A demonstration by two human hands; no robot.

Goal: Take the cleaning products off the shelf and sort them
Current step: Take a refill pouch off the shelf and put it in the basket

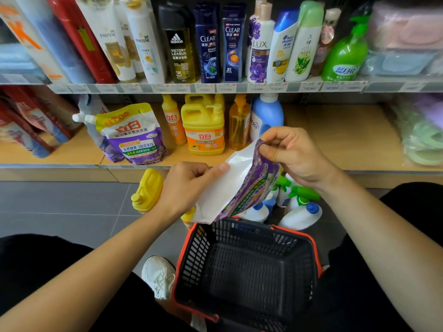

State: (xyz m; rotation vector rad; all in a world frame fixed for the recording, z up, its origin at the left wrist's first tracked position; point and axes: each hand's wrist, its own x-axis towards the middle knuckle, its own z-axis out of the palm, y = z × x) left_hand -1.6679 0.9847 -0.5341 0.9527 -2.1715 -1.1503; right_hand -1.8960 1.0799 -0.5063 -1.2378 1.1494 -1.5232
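– Nearest, at six o'clock, what sits between the black-trousered knees?

– Black mesh shopping basket (189, 248) with an orange-red rim, standing on the grey floor. At seven, just beside it, is a white shoe (158, 276).

– And the hands?

– Bare forearms come in from five and seven. Near centre, the left hand (184, 185) curls its fingers, thumb pressed on the white back of a purple refill pouch (227, 188). At one o'clock the right hand (292, 154) pinches the pouch's upper corner between thumb and forefinger. Both are clamped on it.

– Where is that pouch?

– Off the shelf, held tilted in the air, its lower end just over the basket's far rim. The print on it is too skewed to read.

– Any labels you can read?

– At ten, a matching pouch (134, 135) leans on the lower shelf (347, 140), marked "150克" and "立白". At twelve, a yellow jug (203, 128) carries the same "立白" on an orange label. Higher up at twelve stand Pantene (146, 44), adidas "Victory League" (178, 49), Clear (208, 44) and Lux (259, 51).

– On the floor?

– At nine, touching the left wrist in the picture, is a yellow bottle (147, 190). At three, beyond the basket, are white bottles with blue caps (302, 216) and green spray triggers (303, 192).
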